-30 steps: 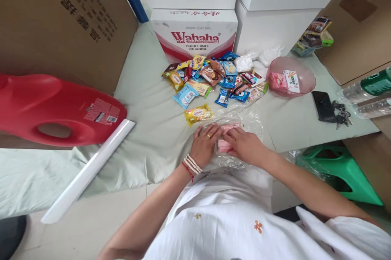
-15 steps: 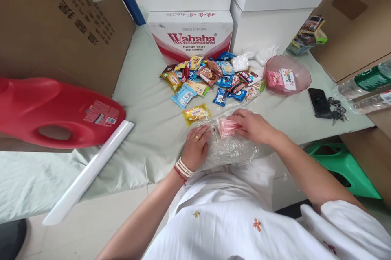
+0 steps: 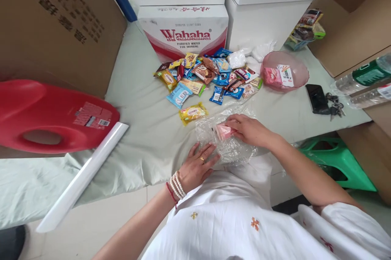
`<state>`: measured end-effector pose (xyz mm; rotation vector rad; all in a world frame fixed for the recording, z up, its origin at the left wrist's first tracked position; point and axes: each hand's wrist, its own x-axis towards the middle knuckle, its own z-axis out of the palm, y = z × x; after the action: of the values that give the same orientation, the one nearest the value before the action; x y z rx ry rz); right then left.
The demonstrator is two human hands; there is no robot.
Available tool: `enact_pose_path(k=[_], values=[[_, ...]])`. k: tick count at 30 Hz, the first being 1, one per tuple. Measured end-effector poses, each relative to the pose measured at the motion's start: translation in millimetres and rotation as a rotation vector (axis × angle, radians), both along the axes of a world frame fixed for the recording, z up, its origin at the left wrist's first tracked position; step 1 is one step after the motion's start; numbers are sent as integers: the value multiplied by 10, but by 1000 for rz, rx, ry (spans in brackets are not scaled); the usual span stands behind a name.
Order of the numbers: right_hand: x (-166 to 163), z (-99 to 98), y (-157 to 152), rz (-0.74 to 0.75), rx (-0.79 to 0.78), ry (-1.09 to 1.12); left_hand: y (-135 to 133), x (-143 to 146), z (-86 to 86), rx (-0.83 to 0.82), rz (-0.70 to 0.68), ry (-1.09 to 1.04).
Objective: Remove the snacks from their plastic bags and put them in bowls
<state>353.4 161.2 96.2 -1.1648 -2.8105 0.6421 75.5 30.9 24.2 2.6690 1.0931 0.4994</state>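
A sheet of clear plastic film (image 3: 233, 152) lies crinkled at the table's front edge. On it sits a small pink packet (image 3: 224, 131), and my right hand (image 3: 246, 130) has its fingers closed on the packet's right side. My left hand (image 3: 197, 166) rests at the film's lower left edge, fingers spread, holding nothing. Just beyond the film lies a yellow snack packet (image 3: 193, 113). Farther back is a heap of wrapped snacks (image 3: 205, 73) in several colours.
Right of the heap, a pink bowl (image 3: 301, 73) holds packets. A phone (image 3: 317, 99), keys (image 3: 336, 107) and plastic bottles (image 3: 366, 73) lie at the right. A red jug (image 3: 65, 119) and white strip (image 3: 84, 174) are left. Cartons (image 3: 186, 34) line the back.
My left hand has moved down toward the front edge and spread its fingers. My right hand stays at the pink packet. The whole view has shifted slightly.
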Motion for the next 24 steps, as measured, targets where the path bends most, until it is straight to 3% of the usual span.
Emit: enact_pose_path(k=[5, 8, 11, 14, 18, 21, 24], values=[[80, -17, -104, 6, -10, 88, 44, -30, -24, -26, 20, -104], [362, -56, -454, 26, 39, 187, 72, -45, -14, -38, 77, -248], [609, -221, -832, 10, 152, 163, 127, -42, 24, -82, 140, -377], [689, -348, -949, -69, 253, 227, 228, -41, 92, -126, 220, -442], [631, -212, -584, -128, 99, 413, 462, -35, 157, -173, 324, -503], [581, -103, -152, -305, -93, 490, 700, -17, 123, -216, 430, -559], [532, -173, 181, -472, -274, 446, 915, -9, 58, -238, 663, -523]])
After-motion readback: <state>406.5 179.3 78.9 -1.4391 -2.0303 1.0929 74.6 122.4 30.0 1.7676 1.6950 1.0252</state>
